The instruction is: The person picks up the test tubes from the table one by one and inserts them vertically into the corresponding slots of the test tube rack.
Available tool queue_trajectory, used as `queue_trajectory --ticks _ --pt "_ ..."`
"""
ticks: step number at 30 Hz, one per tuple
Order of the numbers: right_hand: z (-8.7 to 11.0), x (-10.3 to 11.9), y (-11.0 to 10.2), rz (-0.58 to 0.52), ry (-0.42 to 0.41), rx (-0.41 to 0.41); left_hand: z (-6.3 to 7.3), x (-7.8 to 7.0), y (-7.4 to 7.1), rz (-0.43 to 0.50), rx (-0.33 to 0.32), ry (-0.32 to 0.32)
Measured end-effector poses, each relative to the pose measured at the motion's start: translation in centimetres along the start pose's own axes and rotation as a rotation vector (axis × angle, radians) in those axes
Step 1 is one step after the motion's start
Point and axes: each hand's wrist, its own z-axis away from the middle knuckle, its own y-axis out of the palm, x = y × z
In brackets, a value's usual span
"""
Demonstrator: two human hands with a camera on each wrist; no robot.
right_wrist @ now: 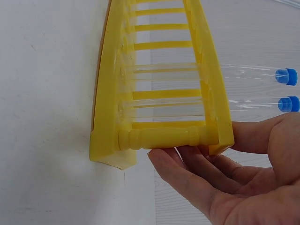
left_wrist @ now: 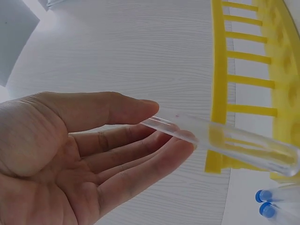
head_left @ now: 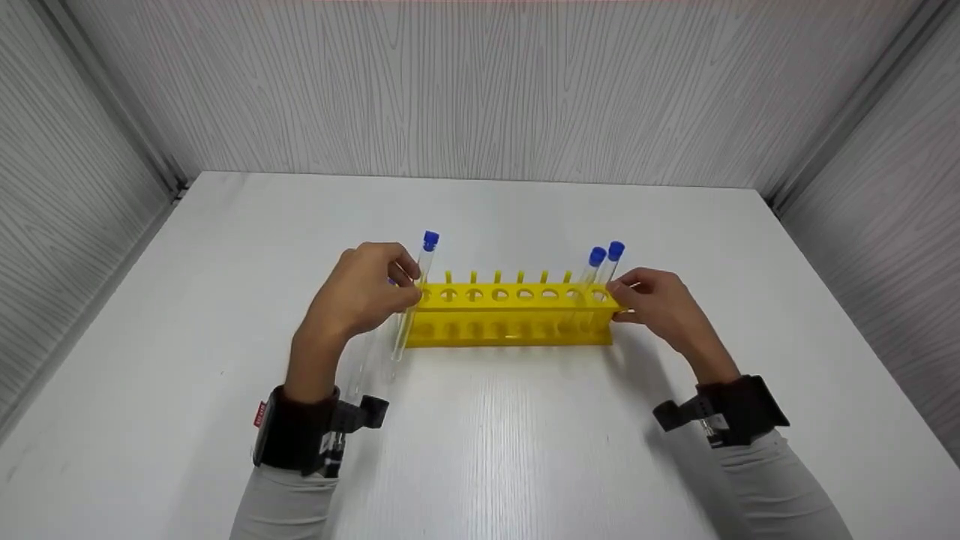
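Observation:
My left hand [head_left: 364, 289] pinches a clear test tube [left_wrist: 253, 147] with a blue cap [head_left: 430, 240] between thumb and fingers. The tube tilts at the left end of a yellow test tube rack [head_left: 517, 297], its rounded bottom showing in front of the rack. My right hand [head_left: 660, 306] grips the rack's right end, with thumb at the top plate and fingers by the end post [right_wrist: 164, 138]. Two blue-capped tubes [right_wrist: 248, 72] stand side by side in holes near that end, leaning slightly.
More clear tubes [head_left: 364, 367] lie on the white table [head_left: 517, 450] beneath and beside my left hand, partly hidden by it. Blue caps [left_wrist: 266, 210] of two tubes show past the rack's end in the left wrist view. A wood-grain panel [head_left: 480, 90] stands behind the table.

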Motion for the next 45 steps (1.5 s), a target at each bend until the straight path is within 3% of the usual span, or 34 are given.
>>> queue_trajectory --ticks 24,45 --pt "-0.4 -0.1 0.0 0.006 0.035 0.001 0.3 -0.9 -0.1 0.080 -0.023 -0.047" --pt "-0.4 0.0 0.0 0.008 0.045 -0.003 0.2 -1.2 0.3 0.146 -0.174 0.015"
